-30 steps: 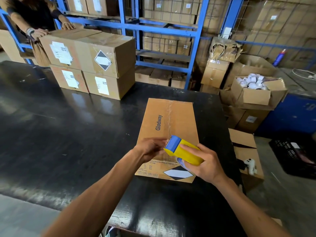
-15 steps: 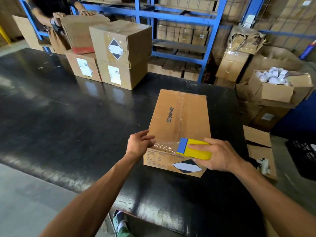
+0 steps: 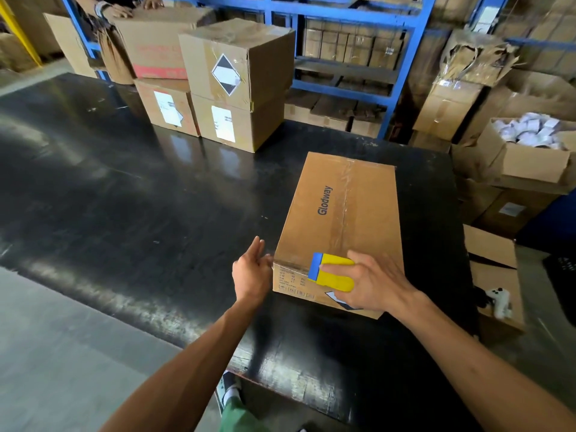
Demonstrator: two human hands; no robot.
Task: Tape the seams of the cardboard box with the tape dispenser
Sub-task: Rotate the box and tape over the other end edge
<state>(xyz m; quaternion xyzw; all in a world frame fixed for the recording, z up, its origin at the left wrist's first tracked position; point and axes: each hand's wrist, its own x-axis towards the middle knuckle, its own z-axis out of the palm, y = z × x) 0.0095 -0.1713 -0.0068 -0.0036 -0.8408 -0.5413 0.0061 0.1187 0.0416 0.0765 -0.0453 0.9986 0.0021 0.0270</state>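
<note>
The left hand (image 3: 251,274) has let go of the tape, fingers spread beside the box (image 3: 339,226). The right hand (image 3: 371,283) wraps the yellow tape dispenser (image 3: 332,271) at the box's near edge on the counter (image 3: 124,198).

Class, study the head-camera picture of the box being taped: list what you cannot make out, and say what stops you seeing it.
- Head view: the tape roll inside the tape dispenser, covered by the right hand.
- Head view: the small printed table on the near face of the cardboard box, too small to read.
- Head view: whether the left hand touches the box corner, unclear.
- Head view: the second person at the far boxes, cut off by the top edge.
</note>
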